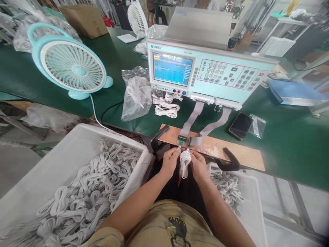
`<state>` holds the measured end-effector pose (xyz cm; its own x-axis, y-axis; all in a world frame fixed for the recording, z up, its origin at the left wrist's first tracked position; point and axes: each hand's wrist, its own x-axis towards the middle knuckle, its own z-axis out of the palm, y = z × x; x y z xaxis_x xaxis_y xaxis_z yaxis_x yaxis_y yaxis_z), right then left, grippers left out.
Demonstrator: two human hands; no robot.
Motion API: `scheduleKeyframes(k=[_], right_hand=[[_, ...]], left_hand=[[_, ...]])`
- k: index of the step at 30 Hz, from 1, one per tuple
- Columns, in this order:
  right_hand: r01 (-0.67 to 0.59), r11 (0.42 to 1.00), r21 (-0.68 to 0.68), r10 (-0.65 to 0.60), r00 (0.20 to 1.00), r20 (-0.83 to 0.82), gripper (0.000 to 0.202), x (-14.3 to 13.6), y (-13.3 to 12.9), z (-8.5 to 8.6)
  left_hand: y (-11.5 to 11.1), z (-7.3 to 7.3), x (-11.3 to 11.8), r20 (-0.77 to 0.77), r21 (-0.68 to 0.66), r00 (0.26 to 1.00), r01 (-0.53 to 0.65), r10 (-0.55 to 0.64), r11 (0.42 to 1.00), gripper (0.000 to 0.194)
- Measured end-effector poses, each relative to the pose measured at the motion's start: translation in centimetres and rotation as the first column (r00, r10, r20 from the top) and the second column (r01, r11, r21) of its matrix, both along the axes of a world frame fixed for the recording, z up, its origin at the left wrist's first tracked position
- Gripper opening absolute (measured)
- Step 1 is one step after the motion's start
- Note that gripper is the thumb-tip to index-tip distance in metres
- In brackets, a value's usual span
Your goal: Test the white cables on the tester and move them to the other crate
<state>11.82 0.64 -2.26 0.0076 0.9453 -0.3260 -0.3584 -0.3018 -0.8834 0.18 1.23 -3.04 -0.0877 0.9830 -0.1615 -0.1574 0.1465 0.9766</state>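
Observation:
A coiled white cable hangs between my two hands at the front edge of the wooden board. My left hand pinches one cable end at a small green circuit board. My right hand has its fingers closed on the other cable end, beside a dark connector. Two grey ribbon cables run from these connectors up to the light blue tester, whose screen is lit. My fingertips partly hide both cable ends.
A big white bin of coiled cables stands at the left, a smaller bin at the right. Black clamps hold the board. A fan, plastic bag, phone and blue folder lie around the tester.

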Motion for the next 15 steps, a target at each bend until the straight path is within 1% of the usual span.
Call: scheduleKeyframes(k=[3,5,7,8,9,10,11,12,13,14,15], right_hand=[[-0.002,1.0,-0.014,0.001,1.0,-0.029,0.018,0.1,0.0,0.0],[0.026,0.999,-0.033,-0.027,0.999,-0.036,0.017,0.1,-0.1,0.1],[0.086,0.995,-0.054,-0.086,0.996,-0.011,0.018,0.1,-0.1,0.0],[0.12,0.991,-0.061,-0.12,0.993,0.006,0.019,0.0,0.0,-0.1],[0.147,0.987,-0.062,-0.146,0.989,0.024,0.02,-0.1,0.2,-0.1],[0.166,0.984,-0.06,-0.164,0.986,0.036,0.021,-0.2,0.3,-0.2],[0.179,0.982,-0.058,-0.177,0.983,0.047,0.021,-0.3,0.4,-0.3],[0.186,0.981,-0.056,-0.182,0.982,0.057,0.022,-0.4,0.5,-0.3],[0.191,0.98,-0.055,-0.187,0.98,0.07,0.021,-0.4,0.5,-0.4],[0.185,0.982,-0.047,-0.18,0.98,0.085,0.021,-0.3,0.5,-0.5],[0.164,0.986,-0.032,-0.16,0.982,0.099,0.02,-0.2,0.4,-0.7]], left_hand=[[-0.2,0.1,0.3,-0.091,0.023,0.996,0.015,-0.013,1.0,0.032],[-0.5,0.9,-0.1,-0.188,0.021,0.981,0.044,-0.04,0.999,0.035],[-0.6,2.1,-1.6,-0.29,0.077,0.955,0.09,-0.064,0.993,0.035],[-0.6,2.7,-3.0,-0.338,0.133,0.939,0.107,-0.057,0.985,0.033],[-0.7,3.1,-4.8,-0.384,0.197,0.923,0.109,-0.026,0.974,0.03],[-0.8,3.4,-7.0,-0.428,0.252,0.903,0.088,0.03,0.964,0.027],[-1.1,3.4,-9.6,-0.475,0.283,0.874,0.04,0.104,0.958,0.026],[-1.5,3.1,-12.4,-0.53,0.28,0.83,-0.025,0.176,0.96,0.025],[-2.1,2.4,-15.4,-0.593,0.243,0.768,-0.113,0.24,0.963,0.025],[-2.8,1.4,-18.3,-0.666,0.171,0.691,-0.225,0.281,0.959,0.025],[-3.6,0.2,-21.0,-0.737,0.055,0.627,-0.318,0.254,0.946,0.023]])
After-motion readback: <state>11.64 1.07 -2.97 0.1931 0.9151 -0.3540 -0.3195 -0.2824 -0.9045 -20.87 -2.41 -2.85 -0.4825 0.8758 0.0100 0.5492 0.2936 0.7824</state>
